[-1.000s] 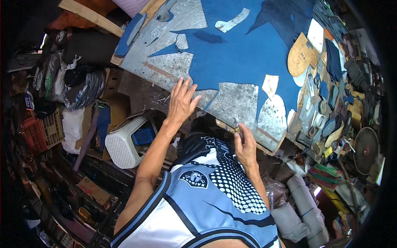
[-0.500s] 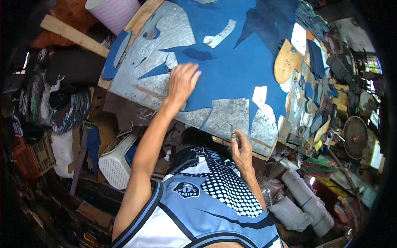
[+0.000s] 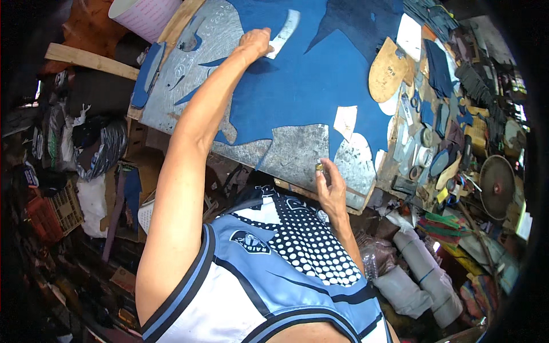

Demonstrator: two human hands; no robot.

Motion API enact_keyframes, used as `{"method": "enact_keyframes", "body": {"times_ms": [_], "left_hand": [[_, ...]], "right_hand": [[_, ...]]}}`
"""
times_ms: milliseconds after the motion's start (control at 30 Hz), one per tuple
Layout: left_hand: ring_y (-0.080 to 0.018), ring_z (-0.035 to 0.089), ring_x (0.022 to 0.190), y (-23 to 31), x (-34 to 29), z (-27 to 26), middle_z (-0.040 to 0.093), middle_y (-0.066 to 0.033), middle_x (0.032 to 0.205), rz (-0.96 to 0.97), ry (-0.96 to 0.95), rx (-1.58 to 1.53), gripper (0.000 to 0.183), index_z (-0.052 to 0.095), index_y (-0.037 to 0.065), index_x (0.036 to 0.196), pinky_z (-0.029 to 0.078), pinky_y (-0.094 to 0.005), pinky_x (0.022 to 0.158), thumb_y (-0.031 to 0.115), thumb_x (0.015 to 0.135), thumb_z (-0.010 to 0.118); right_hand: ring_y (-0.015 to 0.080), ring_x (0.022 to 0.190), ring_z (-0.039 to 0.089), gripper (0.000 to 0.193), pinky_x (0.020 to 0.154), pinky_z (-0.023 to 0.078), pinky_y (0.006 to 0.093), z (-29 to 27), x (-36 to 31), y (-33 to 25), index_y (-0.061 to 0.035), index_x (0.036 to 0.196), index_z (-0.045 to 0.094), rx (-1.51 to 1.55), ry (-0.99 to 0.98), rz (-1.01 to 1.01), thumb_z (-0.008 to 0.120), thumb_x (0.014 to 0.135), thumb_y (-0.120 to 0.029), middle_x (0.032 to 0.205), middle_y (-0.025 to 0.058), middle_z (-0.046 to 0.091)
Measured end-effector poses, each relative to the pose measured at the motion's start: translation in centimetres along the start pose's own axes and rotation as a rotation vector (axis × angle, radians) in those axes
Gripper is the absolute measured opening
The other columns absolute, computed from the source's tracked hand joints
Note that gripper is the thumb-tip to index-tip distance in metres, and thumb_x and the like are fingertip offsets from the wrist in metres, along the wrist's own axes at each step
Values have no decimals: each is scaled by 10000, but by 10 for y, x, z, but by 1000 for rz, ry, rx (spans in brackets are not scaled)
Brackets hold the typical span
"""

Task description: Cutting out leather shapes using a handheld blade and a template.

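A large blue sheet (image 3: 291, 86), leather or cloth, lies over a scuffed grey metal board (image 3: 300, 143) and has cut-outs along its edges. Reaching far across it, my left hand (image 3: 255, 44) has its fingers closed at the lower end of a curved pale pattern strip (image 3: 285, 35). My right hand (image 3: 333, 188), at the board's near edge, curls around a small tool with a brass-coloured end (image 3: 319, 167); most of the tool is hidden by the fingers. A small white pattern piece (image 3: 345, 121) rests on the sheet's near right part.
Right of the sheet lie a tan sole-shaped pattern (image 3: 386, 77), a white card (image 3: 409, 35), scissors (image 3: 416, 103) and tape rolls (image 3: 424, 155). A round fan (image 3: 496, 187) stands further right. Wrapped rolls (image 3: 426, 271) lie below. A wooden plank (image 3: 91, 61) juts out at the left.
My left hand has moved farther across the sheet and onto the pattern strip, which has turned slightly. My right hand stays by the near edge with its tool. The view has shifted a little.
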State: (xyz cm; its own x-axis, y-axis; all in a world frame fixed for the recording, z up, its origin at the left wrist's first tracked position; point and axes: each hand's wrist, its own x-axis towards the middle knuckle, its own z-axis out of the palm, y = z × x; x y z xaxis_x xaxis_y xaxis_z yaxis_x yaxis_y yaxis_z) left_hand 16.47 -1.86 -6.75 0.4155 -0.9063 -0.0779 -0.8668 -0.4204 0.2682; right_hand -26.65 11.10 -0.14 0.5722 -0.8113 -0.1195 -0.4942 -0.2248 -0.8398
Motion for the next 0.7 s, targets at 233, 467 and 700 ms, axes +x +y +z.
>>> {"method": "enact_keyframes", "body": {"times_ms": [233,467,700], "left_hand": [[-61,624,691,47,-132,-8,720,-8,833,-215,-98,-1225,214,740,63,1064,498,-241,592,231,934,719],[-246,707,870,122,-283,11,729,-148,958,-173,67,-1002,158,720,-7,1042,548,-335,756,87,918,689],[-329,682,963,40,-257,-6,714,-173,1037,-72,367,-703,214,716,-11,1034,546,-418,856,154,898,729]], "right_hand": [[82,508,512,231,433,419,236,-13,32,11,-28,1162,540,633,-77,455,620,1009,-182,803,24,568],[69,495,514,342,421,432,228,12,73,-14,19,1261,580,601,-232,502,661,971,-144,863,39,664],[72,592,590,247,507,440,213,70,95,-38,16,1168,640,488,-242,486,662,943,-84,810,27,681]]}}
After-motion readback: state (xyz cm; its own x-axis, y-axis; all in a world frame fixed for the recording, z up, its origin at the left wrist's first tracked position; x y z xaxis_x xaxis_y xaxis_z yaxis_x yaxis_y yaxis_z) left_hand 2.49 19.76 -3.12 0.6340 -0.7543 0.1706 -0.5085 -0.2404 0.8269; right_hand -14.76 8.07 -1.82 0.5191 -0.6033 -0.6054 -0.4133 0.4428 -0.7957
